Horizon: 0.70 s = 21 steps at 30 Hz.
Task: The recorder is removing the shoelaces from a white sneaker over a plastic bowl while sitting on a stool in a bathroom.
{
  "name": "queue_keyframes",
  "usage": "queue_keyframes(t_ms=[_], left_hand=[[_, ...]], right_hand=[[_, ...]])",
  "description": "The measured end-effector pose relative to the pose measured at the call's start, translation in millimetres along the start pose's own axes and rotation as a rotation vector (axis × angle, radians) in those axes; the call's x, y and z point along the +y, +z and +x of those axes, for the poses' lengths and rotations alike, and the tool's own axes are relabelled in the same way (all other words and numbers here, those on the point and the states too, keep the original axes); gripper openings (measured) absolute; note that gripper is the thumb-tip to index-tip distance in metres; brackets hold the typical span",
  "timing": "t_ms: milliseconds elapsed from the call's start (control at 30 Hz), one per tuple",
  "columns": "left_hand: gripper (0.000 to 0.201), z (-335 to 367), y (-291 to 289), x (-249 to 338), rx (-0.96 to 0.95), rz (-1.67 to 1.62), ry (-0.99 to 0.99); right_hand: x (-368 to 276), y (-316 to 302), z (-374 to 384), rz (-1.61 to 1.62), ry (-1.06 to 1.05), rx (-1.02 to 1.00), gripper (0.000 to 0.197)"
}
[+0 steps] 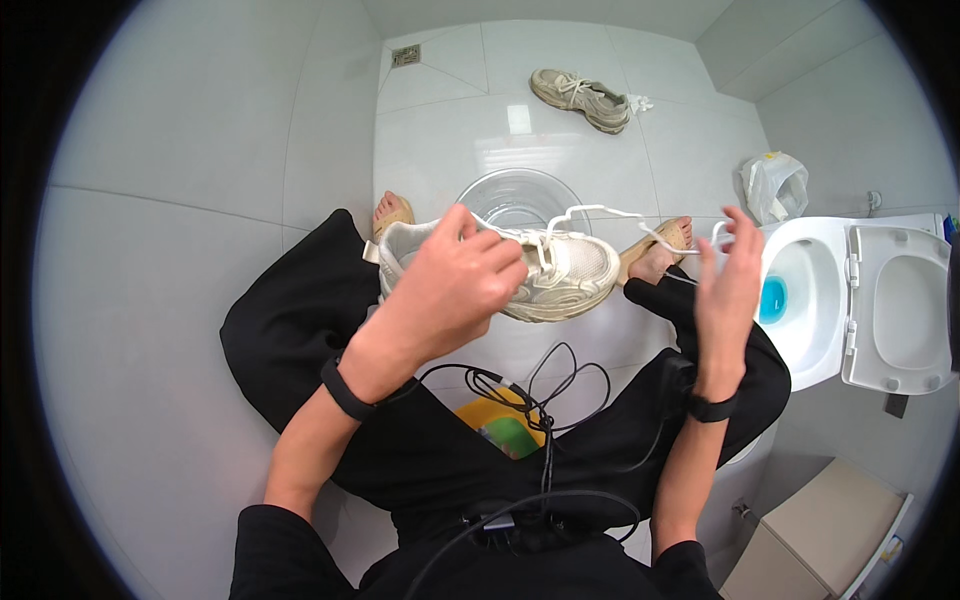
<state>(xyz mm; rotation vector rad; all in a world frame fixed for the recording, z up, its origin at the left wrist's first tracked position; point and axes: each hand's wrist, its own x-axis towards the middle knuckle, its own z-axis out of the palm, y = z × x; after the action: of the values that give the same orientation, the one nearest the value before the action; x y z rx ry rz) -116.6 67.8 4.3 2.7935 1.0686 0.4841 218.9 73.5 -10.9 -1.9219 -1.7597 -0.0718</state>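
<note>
A pale, off-white sneaker (575,262) is held up before me, its toe to the right and its heel to the left. My left hand (465,268) is closed on the shoe's upper near the tongue and hides part of the opening. From the eyelets a white shoelace (625,212) runs loosely across to my right hand (730,285). That hand is raised to the right of the shoe, with the lace caught between thumb and fingers. Below and behind the sneaker a clear round basin (515,178) stands on the floor, partly hidden by the shoe.
A second sneaker (582,100) lies on the tiles farther off, beside small white scraps (641,103). At the right are a bagged bin (775,190) and a toilet (815,340) with its lid raised. Black cables (540,405) hang between my knees above a yellow-green item (510,436).
</note>
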Motion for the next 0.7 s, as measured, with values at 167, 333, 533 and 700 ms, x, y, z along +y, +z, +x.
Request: queue_keyframes(t_ms=[167, 333, 533, 700], left_hand=[[0.008, -11, 25, 14, -0.062, 0.026, 0.078], [0.02, -12, 35, 30, -0.163, 0.023, 0.173], [0.018, -13, 41, 40, -0.222, 0.009, 0.235], [0.016, -11, 41, 30, -0.196, -0.073, 0.177]], right_hand=[[-82, 23, -24, 0.509, 0.075, -0.62, 0.042], [-75, 50, -38, 0.308, 0.045, -0.921, 0.064], [-55, 68, -52, 0.145, -0.011, -1.093, 0.069], [-77, 46, -61, 0.256, -0.057, -0.822, 0.06]])
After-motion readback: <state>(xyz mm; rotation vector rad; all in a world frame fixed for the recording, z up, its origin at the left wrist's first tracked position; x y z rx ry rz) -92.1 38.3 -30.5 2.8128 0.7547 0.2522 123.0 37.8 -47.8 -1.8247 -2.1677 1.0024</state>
